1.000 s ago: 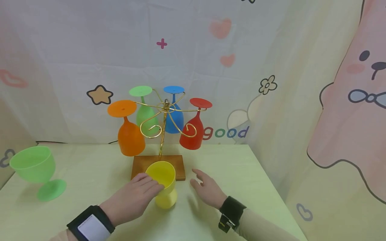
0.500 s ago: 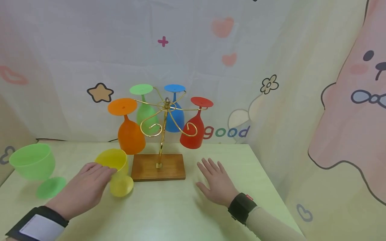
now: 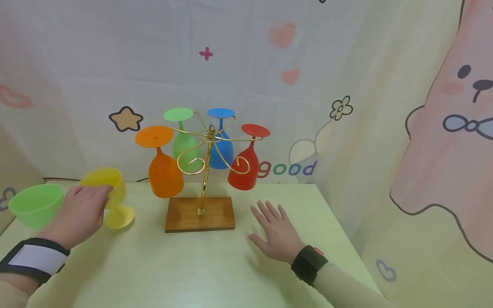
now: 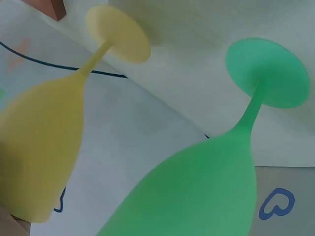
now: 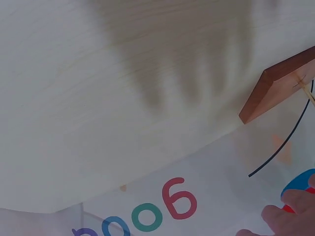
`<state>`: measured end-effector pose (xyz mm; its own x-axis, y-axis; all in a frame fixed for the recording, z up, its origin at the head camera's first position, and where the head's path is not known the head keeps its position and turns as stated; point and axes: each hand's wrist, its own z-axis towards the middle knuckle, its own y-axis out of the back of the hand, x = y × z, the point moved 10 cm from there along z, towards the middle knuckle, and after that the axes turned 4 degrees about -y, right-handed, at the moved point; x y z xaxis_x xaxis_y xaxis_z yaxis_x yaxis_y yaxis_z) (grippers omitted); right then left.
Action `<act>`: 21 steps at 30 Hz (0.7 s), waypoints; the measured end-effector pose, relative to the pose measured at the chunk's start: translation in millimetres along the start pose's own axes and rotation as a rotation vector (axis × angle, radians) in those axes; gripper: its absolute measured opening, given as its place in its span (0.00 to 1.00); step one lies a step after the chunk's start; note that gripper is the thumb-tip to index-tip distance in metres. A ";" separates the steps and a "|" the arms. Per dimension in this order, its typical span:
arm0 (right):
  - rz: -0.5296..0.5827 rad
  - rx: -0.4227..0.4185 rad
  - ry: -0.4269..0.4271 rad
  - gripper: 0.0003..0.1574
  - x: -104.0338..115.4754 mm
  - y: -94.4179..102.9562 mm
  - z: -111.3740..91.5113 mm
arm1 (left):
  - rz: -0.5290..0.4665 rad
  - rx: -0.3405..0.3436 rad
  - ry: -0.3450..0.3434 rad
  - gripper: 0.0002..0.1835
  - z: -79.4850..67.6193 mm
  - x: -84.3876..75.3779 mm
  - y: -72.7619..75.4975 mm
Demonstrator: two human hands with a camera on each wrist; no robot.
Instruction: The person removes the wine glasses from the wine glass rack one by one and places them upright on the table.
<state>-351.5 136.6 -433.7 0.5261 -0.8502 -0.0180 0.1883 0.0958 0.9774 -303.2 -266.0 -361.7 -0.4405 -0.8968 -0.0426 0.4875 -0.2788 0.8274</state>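
My left hand (image 3: 78, 211) grips the yellow goblet (image 3: 118, 194) at its rim; well apart from it, my right hand (image 3: 278, 236) hovers, fingers spread, over the table (image 3: 185, 269). Just left of my left hand stands a green goblet (image 3: 32, 208). Between and beyond my hands, a rack (image 3: 200, 221) holds four upturned goblets (image 3: 165, 175).

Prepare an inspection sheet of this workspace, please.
Surface: pale wood-grain table.
Job's things: yellow plastic goblet; upright green plastic goblet; gold metal rack on brown wooden base, with orange plastic goblet, second green plastic goblet, blue plastic goblet and red plastic goblet hanging upside down.
Clutter: nothing seen.
Hands: left hand grips the yellow plastic goblet near its rim; right hand, outspread, holds nothing.
Cables: nothing seen.
Surroundings: pale printed fabric curtain.
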 end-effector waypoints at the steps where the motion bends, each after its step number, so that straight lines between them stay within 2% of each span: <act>1: 0.002 0.008 -0.008 0.49 -0.9 -0.6 -0.3 | 0.003 0.022 0.016 0.15 2.8 4.2 -1.5; 5: 0.004 0.031 -0.028 0.49 -2.9 -2.4 -1.7 | 0.036 0.093 0.028 0.12 15.5 15.5 -5.0; 10: 0.006 0.024 -0.026 0.49 -2.3 -1.0 -2.8 | 0.048 0.115 0.023 0.10 27.7 23.8 -4.1; 16: 0.032 0.001 -0.009 0.49 -0.7 3.1 -4.1 | 0.046 0.166 0.070 0.12 28.7 34.5 -10.5; 21: 0.014 0.032 -0.048 0.50 -7.9 -2.0 -5.0 | 0.037 0.189 0.083 0.12 26.4 39.9 -16.3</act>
<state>-351.9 145.7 -436.5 0.4883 -0.8726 0.0054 0.1544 0.0925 0.9837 -348.7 -288.2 -362.1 -0.3575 -0.9326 -0.0494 0.3491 -0.1825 0.9192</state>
